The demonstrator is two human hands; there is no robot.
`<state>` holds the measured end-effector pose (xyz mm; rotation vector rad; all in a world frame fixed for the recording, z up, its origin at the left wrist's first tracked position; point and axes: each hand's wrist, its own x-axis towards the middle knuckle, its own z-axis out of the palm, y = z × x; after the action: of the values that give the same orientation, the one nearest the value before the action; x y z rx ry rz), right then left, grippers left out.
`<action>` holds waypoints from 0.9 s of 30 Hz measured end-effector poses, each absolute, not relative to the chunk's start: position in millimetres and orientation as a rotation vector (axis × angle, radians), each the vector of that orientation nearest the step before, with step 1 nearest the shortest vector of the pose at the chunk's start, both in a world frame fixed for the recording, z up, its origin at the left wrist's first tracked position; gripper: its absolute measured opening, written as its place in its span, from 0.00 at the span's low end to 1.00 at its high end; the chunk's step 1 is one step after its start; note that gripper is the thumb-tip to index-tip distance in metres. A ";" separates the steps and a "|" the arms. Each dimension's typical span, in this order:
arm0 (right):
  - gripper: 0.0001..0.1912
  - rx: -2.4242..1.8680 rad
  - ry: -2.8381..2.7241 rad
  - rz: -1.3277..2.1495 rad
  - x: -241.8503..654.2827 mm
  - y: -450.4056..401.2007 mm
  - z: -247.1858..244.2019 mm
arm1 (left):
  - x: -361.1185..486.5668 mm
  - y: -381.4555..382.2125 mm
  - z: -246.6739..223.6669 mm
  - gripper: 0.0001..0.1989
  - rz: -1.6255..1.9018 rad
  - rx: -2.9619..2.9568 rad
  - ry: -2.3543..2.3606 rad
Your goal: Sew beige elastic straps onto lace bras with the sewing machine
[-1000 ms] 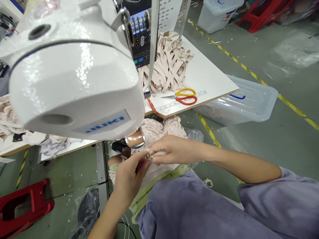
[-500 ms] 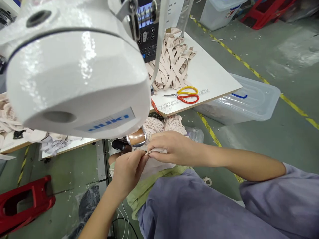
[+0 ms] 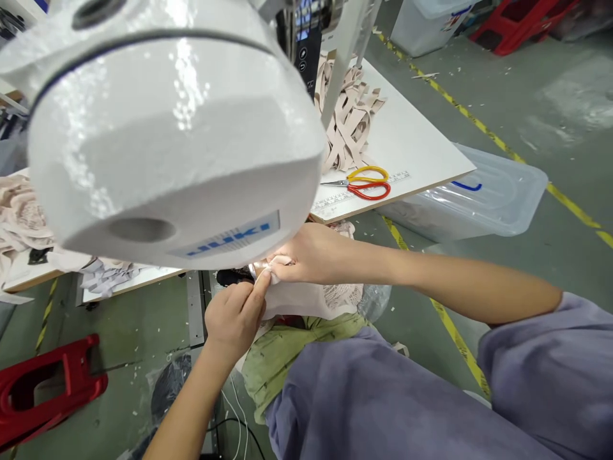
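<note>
Under the white sewing machine head [image 3: 182, 147], my left hand [image 3: 234, 316] pinches the edge of a pale fabric piece [image 3: 297, 299] between thumb and index finger. Close beside it on the right, my right hand [image 3: 318, 255] is closed on a folded part of the same fabric, its fingertips partly hidden by the machine head. The fabric hangs down from both hands over my lap, with a lace part [image 3: 343, 295] at its right side. The needle area is hidden behind the machine head.
Scissors with yellow and red handles [image 3: 368, 183] lie on the white table [image 3: 421, 153], by a pile of beige strips [image 3: 352, 121]. More lace fabric [image 3: 22, 214] lies at the left. A lidded plastic box [image 3: 498, 191] stands right, a red stool [image 3: 48, 390] lower left.
Both hands have moved up and slightly left with the fabric, closer under the machine head. More of the fabric now shows below them. The machine appears further right and larger in view.
</note>
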<state>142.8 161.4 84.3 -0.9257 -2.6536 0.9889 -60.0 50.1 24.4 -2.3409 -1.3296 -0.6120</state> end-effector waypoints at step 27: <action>0.16 -1.036 -1.976 0.977 154.5 126.2 20.6 | -25.9 48.6 49.2 0.17 -0.208 -2.308 -1.586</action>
<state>154.5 126.2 20.6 -1.0364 -1.9760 0.9769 -25.9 48.6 49.2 -2.3078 -1.5861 -0.2081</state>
